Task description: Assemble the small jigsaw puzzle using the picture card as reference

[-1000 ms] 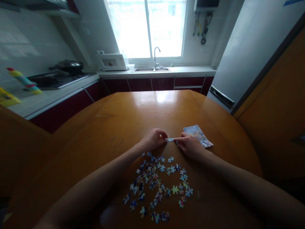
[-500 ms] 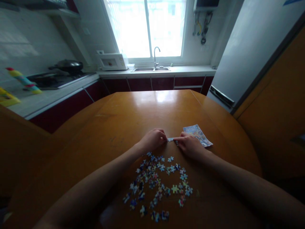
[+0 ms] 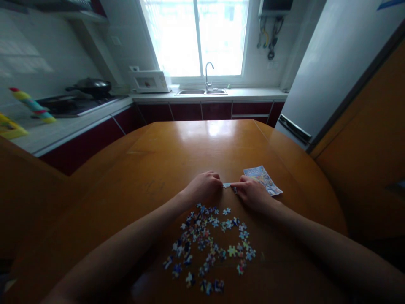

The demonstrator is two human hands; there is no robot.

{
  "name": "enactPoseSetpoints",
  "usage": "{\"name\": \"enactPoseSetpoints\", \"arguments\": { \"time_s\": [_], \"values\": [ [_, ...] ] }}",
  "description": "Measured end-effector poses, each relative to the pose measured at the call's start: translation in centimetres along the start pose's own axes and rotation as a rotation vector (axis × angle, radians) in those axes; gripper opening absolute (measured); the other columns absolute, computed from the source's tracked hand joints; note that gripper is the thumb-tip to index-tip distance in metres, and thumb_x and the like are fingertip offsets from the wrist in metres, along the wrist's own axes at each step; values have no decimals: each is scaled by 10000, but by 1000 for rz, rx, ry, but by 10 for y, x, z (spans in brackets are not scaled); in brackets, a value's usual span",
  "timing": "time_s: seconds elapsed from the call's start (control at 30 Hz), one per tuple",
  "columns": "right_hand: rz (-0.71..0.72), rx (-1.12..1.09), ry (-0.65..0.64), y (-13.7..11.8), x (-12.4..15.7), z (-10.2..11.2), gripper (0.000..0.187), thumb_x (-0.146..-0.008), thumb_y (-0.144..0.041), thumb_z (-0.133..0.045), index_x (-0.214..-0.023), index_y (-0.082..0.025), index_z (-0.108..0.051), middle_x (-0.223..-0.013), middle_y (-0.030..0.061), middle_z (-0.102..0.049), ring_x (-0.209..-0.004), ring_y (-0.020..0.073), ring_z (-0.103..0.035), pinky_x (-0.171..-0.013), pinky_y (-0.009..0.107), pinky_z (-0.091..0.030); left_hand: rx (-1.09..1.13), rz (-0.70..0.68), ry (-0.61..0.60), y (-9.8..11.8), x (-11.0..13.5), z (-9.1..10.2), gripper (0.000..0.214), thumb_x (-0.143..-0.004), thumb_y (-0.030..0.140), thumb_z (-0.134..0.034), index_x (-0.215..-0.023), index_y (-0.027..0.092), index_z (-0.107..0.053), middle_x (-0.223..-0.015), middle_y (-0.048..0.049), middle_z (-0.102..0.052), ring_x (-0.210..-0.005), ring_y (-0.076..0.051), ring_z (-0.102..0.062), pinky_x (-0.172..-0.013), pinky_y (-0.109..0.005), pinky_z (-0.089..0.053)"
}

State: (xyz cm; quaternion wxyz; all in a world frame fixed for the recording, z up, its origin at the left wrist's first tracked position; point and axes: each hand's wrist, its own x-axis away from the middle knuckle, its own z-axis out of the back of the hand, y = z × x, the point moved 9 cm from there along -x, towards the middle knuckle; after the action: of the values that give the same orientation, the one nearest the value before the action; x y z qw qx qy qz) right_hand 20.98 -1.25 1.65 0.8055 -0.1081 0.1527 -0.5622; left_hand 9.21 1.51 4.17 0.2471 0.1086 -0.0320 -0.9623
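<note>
A short strip of joined jigsaw puzzle pieces (image 3: 226, 185) lies on the table between my two hands. My left hand (image 3: 207, 185) is closed at the strip's left end, its fingertips pressed together and mostly hidden behind the knuckles. On the other end my right hand (image 3: 253, 193) rests with the index finger laid along the pieces and the other fingers curled. A patterned bit of puzzle shows under those right fingers. Nearer to me, many loose jigsaw pieces (image 3: 205, 232) are scattered between my forearms. A printed picture sheet (image 3: 267, 181) lies partly behind my right hand.
The wooden table (image 3: 196, 147) has a rounded edge. Beyond it stand a counter with a sink (image 3: 191, 92) and a white microwave (image 3: 150, 81). A black pan (image 3: 91, 85) sits on the stove at left; a tall fridge (image 3: 329, 67) is at right.
My left hand has shifted very slightly to the right, with its fingers curled in a little more at the strip. The right hand stays in place.
</note>
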Motion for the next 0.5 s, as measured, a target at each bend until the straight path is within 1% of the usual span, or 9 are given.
{"name": "enactPoseSetpoints", "arguments": {
  "time_s": [0.13, 0.23, 0.4, 0.5],
  "values": [
    [12, -2, 3, -1, -1, 0, 265, -944, -212, -514, -1036, -276, -753, -896, 43, -589, -784, 162, -568, -671, 268, -352, 105, 4, 61, -5, 1, 0, 228, -924, 104, -569, -870, 190, -774, -885, -51, -718, -821, -160, -620, -751, -272, -509],
    [17, 16, 9, -1, -1, 0, 264, -949, -224, -506, -1024, -280, -754, -890, 42, -584, -765, 160, -559, -656, 270, -339, 140, -19, 81, -6, 2, 0, 228, -931, 122, -562, -881, 198, -771, -880, -45, -714, -824, -157, -611, -751, -269, -505],
    [19, 42, 3, -2, -1, 0, 273, -969, -245, -496, -1042, -295, -754, -876, 42, -581, -752, 161, -549, -655, 273, -328, 81, -61, 51, -5, 2, -1, 225, -907, 107, -580, -917, 230, -767, -865, -33, -683, -795, -154, -581, -720, -262, -485],
    [10, 45, 3, -1, 0, 0, 281, -988, -273, -484, -1043, -300, -759, -886, 46, -588, -773, 167, -557, -668, 276, -338, 43, -79, 35, -3, 2, -1, 231, -897, 100, -581, -905, 240, -766, -878, -31, -673, -812, -162, -572, -731, -270, -483]
  ]
}}
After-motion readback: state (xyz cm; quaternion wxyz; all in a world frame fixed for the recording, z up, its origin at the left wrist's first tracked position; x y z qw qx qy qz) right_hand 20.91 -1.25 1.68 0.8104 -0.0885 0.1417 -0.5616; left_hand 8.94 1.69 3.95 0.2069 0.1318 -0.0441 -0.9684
